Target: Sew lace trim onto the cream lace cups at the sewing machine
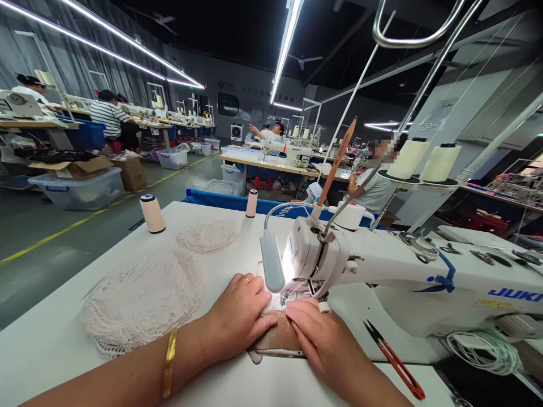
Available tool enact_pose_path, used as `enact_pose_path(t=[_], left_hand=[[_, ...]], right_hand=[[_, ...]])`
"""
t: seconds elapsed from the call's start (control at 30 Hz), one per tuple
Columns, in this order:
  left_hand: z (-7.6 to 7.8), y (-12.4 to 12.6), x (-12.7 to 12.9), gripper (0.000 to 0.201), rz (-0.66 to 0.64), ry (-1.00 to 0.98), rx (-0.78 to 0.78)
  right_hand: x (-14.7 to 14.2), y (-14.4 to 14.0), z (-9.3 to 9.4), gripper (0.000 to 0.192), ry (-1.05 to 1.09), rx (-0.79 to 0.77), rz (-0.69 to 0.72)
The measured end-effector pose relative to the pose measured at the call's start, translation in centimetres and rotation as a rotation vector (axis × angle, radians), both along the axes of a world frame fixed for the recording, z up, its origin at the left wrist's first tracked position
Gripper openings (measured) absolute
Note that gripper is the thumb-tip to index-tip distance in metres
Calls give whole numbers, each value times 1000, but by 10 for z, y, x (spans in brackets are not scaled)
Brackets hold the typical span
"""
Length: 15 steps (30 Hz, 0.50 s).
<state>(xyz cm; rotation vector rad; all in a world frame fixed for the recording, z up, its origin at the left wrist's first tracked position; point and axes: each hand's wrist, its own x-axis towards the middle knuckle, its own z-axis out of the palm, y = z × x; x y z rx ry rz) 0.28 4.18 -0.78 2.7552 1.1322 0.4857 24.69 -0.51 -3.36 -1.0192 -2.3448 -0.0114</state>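
Observation:
A white JUKI sewing machine (305, 254) stands before me, its lamp (272, 263) lighting the needle area. White lace (275, 304) lies under the presser foot, above a brown plate with a pale edge (278, 336). My left hand (237, 314) rests on the lace and plate from the left, fingers slightly bent and thumb stretched out. From the right, my right hand (324, 333) lies with extended fingers on the lace and plate beside the foot. The undersides of both hands are hidden. Red-handled thread snips (394, 360) lie right of my right hand.
A large lace pile (144, 299) and a smaller one (207, 236) lie left on the white table (220, 376). Two thread cones, one left (153, 213) and one farther back (251, 203), stand behind them. A coiled cable (483, 351) sits right. Co-workers sit at machines beyond.

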Motion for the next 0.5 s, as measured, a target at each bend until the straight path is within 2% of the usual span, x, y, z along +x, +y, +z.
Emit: enact_pose_path(t=[0.1,0.2,0.3,0.4,0.43,0.5], left_hand=[[-1,-1,-1,38,-147,-124,-36],[-7,2,-3,32,-153,-270,40],[-9,3,-4,25,-164,-250,3],[-6,-1,-4,21,-262,-188,-118],[-5,-2,-4,20,-285,-196,-127],[-5,-2,-5,19,-297,-236,-91]], right_hand=[[-6,-4,6,36,39,-43,90],[-4,-4,5,33,-13,-106,114],[8,0,2,28,-112,-88,-54],[17,2,3,26,-159,-32,-230],[18,2,4,27,-159,-33,-235],[13,-1,9,31,-139,-84,-144]])
